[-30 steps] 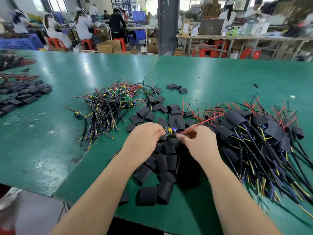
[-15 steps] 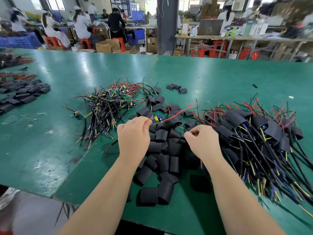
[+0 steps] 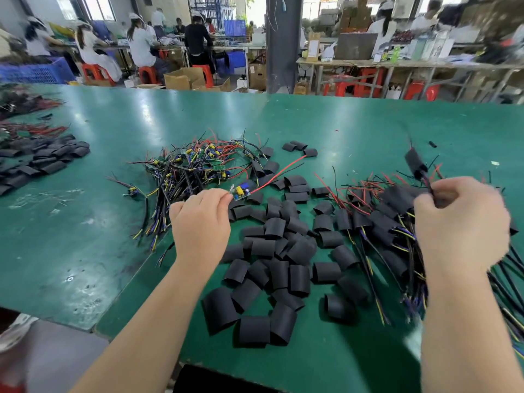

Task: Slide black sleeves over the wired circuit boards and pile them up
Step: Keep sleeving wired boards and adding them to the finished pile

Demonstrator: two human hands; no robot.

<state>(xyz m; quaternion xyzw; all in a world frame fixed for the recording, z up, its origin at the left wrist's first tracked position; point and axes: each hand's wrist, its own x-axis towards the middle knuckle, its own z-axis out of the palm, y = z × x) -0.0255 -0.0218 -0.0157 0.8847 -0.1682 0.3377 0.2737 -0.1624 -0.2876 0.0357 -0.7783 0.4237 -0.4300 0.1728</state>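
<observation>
Open green table (image 3: pixel 71 245) at nine o'clock. Left hand (image 3: pixel 201 222) pinches a bare circuit board (image 3: pixel 242 192), with unsleeved boards (image 3: pixel 192 168) heaped at eleven. Loose black sleeves (image 3: pixel 283 259) crowd the centre. Right hand (image 3: pixel 459 222) grips a sleeved board (image 3: pixel 415 163) by its wires over the finished pile (image 3: pixel 380 222) at three.

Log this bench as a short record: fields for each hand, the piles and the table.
left hand: pinches a bare board, its red wire trailing away
right hand: grips the wires of a sleeved board, raised off the table, blurred
bare pile: unsleeved wired boards, beyond the left hand
loose sleeves: scattered between the hands
done pile: sleeved boards, beside the right hand
table: green
</observation>
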